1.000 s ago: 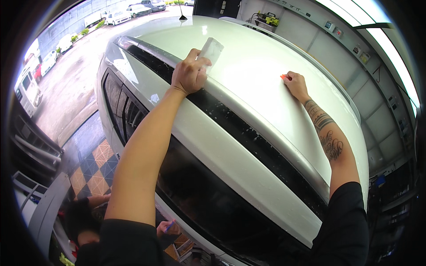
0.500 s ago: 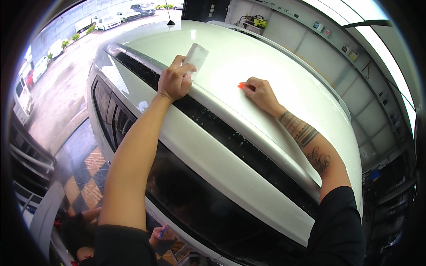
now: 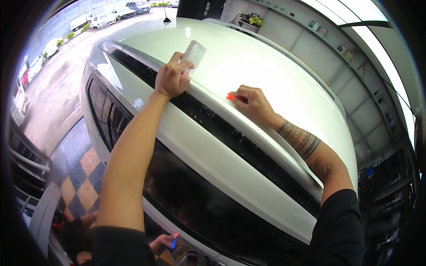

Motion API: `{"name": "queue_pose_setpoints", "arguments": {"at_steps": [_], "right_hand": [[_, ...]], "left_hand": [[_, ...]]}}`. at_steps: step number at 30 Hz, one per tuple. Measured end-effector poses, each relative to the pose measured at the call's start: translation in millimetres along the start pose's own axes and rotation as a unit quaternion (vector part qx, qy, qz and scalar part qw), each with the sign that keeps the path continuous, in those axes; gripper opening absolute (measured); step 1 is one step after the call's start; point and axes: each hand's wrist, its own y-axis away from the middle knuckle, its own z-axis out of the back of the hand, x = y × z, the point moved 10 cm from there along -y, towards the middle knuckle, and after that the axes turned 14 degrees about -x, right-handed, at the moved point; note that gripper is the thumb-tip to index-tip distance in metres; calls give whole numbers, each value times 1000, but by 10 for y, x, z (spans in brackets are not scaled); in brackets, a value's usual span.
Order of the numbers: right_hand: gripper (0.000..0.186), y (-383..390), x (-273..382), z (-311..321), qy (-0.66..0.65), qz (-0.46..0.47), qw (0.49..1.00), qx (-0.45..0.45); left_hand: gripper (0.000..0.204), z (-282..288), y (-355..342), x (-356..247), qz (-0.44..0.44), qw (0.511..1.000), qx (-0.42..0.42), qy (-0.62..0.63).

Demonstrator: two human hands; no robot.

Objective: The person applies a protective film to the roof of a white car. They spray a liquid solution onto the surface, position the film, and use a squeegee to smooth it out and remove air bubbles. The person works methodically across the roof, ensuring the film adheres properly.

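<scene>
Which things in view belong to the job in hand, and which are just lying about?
In use:
- pale block, gripped by the left hand
- small orange piece, pinched in the right hand
- white car roof, beneath the orange piece

Just about:
- yellow-green machine
- wall containers
- parked cars outside

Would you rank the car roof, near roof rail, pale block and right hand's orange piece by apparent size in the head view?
Largest: car roof
Next: near roof rail
Then: pale block, partly hidden
Smallest: orange piece
</scene>
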Motion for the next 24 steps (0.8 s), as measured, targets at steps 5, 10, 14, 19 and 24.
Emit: {"name": "queue_pose_setpoints", "arguments": {"at_steps": [5,10,14,19,24], "right_hand": [[8,-80,-687,420,76,-78,992,-57],[9,3,-301,218,39,-64,996,-44],[8,-13,-202,184,61,-21,997,-42],[9,-117,-142,213,84,-16,995,-51],[13,-17,-99,218,37,-19,997,-65]], "left_hand": [[27,-90,-39,-28,-3,1000,-10,8],[27,-40,-16,5,-7,1000,-11,6],[28,-40,-25,11,-8,1000,-6,9],[28,-36,-58,-3,-1,1000,-7,7],[28,-52,-29,13,-1,1000,-1,10]]}}
